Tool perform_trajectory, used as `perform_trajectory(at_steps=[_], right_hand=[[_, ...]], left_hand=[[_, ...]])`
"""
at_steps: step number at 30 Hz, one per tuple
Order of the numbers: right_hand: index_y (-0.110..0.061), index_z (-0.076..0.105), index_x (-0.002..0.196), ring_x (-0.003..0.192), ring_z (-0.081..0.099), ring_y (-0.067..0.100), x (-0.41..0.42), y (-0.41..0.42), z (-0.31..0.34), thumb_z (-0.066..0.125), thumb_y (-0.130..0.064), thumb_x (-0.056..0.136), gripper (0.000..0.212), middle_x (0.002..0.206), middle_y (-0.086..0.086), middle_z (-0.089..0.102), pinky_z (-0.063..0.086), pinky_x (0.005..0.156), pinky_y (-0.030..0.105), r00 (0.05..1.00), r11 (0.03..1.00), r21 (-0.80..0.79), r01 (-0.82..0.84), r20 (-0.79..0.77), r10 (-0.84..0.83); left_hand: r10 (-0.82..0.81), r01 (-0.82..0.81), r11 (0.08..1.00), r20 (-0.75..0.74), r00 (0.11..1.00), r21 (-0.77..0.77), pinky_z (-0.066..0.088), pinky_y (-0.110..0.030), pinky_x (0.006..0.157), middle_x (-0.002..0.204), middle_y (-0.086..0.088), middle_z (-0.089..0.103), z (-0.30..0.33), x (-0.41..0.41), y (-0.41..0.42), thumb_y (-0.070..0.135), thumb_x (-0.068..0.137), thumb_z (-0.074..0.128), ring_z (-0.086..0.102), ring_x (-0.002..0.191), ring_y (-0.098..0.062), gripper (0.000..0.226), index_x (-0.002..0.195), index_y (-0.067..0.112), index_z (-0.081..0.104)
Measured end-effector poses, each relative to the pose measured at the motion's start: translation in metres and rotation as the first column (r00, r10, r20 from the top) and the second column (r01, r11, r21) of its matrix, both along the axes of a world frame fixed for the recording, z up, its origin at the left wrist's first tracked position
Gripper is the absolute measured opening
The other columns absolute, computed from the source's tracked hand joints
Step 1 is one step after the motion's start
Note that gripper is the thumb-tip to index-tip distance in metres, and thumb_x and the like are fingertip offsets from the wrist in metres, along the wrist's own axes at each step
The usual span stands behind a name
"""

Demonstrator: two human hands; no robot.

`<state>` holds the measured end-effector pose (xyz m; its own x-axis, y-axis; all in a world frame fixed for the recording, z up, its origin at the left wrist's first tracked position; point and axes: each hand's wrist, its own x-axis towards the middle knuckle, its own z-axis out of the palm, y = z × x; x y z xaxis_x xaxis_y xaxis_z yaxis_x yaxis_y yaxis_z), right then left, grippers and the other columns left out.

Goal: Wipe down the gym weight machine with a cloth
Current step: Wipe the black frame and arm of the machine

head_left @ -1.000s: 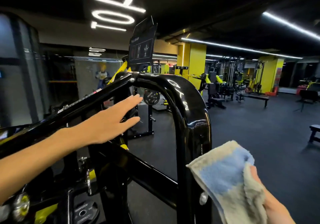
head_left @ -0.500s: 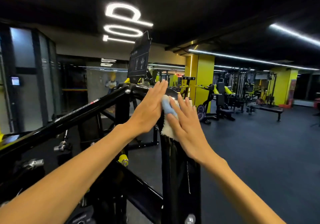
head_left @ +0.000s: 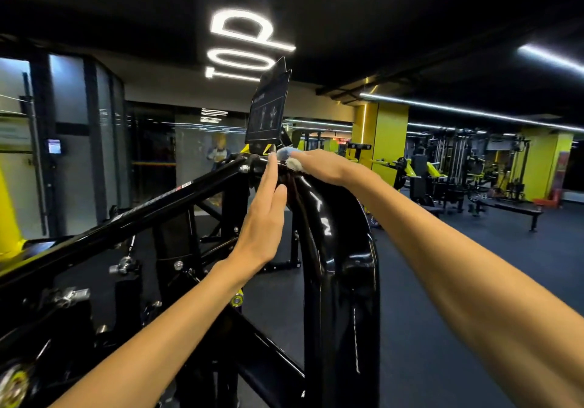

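- Frame (head_left: 341,265): glossy black curved steel tube of the weight machine, nearest.
- Left hand (head_left: 264,218): flat, fingers straight, against the tube's side.
- Right hand (head_left: 322,166): palm down, pressing fuzzy blue-grey cloth (head_left: 289,157) onto the tube's top.
- Placard (head_left: 268,114): flat black panel beyond.

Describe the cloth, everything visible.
The cloth is mostly hidden under the right hand. Only a light blue patch and a fuzzy whitish edge show, so it looks like terry. It lies bunched on top of the black frame bend, just below the sign, with the hand pressing flat on it.
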<state>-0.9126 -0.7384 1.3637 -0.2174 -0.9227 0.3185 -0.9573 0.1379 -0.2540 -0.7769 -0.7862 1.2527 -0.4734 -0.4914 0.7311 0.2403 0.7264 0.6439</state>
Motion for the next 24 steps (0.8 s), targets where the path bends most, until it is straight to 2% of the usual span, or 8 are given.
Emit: perform_trajectory(at_steps=[4, 6, 9, 12, 14, 19, 22, 24], right_hand=[[-0.010, 0.058, 0.135, 0.119, 0.057, 0.030, 0.002, 0.020, -0.012, 0.018, -0.040, 0.110, 0.056, 0.129, 0.012, 0.062, 0.042, 0.102, 0.041, 1.000, 0.990, -0.141, 0.023, -0.016, -0.026], [-0.010, 0.051, 0.144, 0.132, 0.050, 0.029, 0.008, 0.044, -0.034, 0.016, -0.039, 0.111, 0.056, 0.140, 0.013, 0.057, 0.037, 0.110, 0.041, 0.995, 0.970, -0.238, -0.041, -0.094, 0.019], [-0.027, 0.016, 0.162, 0.156, 0.002, 0.006, 0.024, 0.092, -0.091, 0.015, -0.044, 0.111, 0.053, 0.169, -0.008, 0.011, 0.000, 0.127, 0.029, 0.981, 0.923, -0.373, -0.097, -0.193, 0.026], [-0.033, 0.004, 0.161, 0.152, -0.016, -0.003, 0.029, 0.122, -0.136, 0.019, -0.045, 0.109, 0.056, 0.169, -0.019, -0.007, -0.009, 0.127, 0.028, 0.989, 0.896, -0.429, -0.114, -0.132, 0.062], [-0.034, 0.006, 0.161, 0.152, -0.017, -0.003, 0.024, 0.122, -0.142, 0.024, -0.043, 0.110, 0.055, 0.168, -0.021, -0.007, -0.007, 0.127, 0.031, 0.994, 0.887, -0.449, -0.106, -0.062, 0.088], [-0.022, 0.024, 0.160, 0.150, 0.001, -0.006, 0.006, 0.086, -0.094, 0.027, -0.033, 0.113, 0.049, 0.169, -0.007, 0.016, -0.002, 0.124, 0.019, 0.994, 0.882, -0.463, -0.094, 0.010, 0.111], [-0.023, 0.036, 0.156, 0.152, 0.021, 0.009, 0.001, 0.068, -0.062, 0.027, -0.030, 0.113, 0.045, 0.164, 0.000, 0.032, 0.012, 0.121, 0.021, 0.992, 0.902, -0.426, -0.075, 0.059, 0.110], [-0.025, 0.039, 0.155, 0.153, 0.023, 0.012, -0.002, 0.064, -0.062, 0.026, -0.034, 0.112, 0.045, 0.163, -0.002, 0.034, 0.012, 0.117, 0.017, 0.993, 0.901, -0.426, -0.084, 0.043, 0.113]], left_hand=[[0.041, -0.034, 0.995, -0.070, 0.997, 0.092, 0.007, -0.026, 0.124, 0.169, 0.012, 0.006, 0.023, 0.002, -0.006, 0.029, 0.111, 0.025, 0.006, 0.152, 0.000, 0.055, 0.161, 0.030, 0.004], [0.031, -0.023, 0.995, -0.075, 0.997, 0.099, 0.012, -0.030, 0.125, 0.169, 0.008, 0.012, 0.036, 0.000, -0.010, 0.032, 0.110, 0.025, 0.012, 0.153, -0.006, 0.054, 0.161, 0.029, 0.007], [-0.029, 0.030, 0.999, -0.016, 0.999, 0.037, 0.012, -0.024, 0.122, 0.168, 0.008, 0.017, 0.051, -0.011, -0.007, 0.035, 0.111, 0.025, 0.016, 0.151, -0.002, 0.053, 0.161, 0.025, 0.014], [-0.088, 0.086, 0.996, 0.093, 0.992, 0.018, 0.007, -0.035, 0.127, 0.166, 0.011, 0.024, 0.059, -0.028, -0.001, 0.050, 0.108, 0.026, 0.015, 0.153, -0.006, 0.056, 0.160, 0.029, 0.023], [-0.144, 0.134, 0.985, 0.077, 0.987, 0.111, 0.006, -0.041, 0.127, 0.163, 0.011, 0.031, 0.061, -0.031, 0.002, 0.055, 0.105, 0.030, 0.017, 0.154, -0.009, 0.058, 0.157, 0.029, 0.031], [-0.217, 0.213, 0.965, 0.013, 0.976, 0.152, 0.019, -0.022, 0.117, 0.160, 0.009, 0.037, 0.056, -0.029, -0.003, 0.044, 0.109, 0.029, 0.031, 0.147, -0.001, 0.052, 0.155, 0.023, 0.036], [-0.193, 0.189, 0.965, 0.003, 0.981, 0.181, 0.020, -0.030, 0.121, 0.153, 0.010, 0.045, 0.058, -0.026, 0.005, 0.058, 0.102, 0.039, 0.037, 0.141, -0.001, 0.050, 0.141, 0.030, 0.054], [-0.152, 0.150, 0.976, 0.003, 0.988, 0.158, 0.007, -0.044, 0.126, 0.162, 0.003, 0.033, 0.050, -0.027, 0.008, 0.066, 0.095, 0.039, 0.020, 0.153, -0.012, 0.063, 0.148, 0.034, 0.048]])
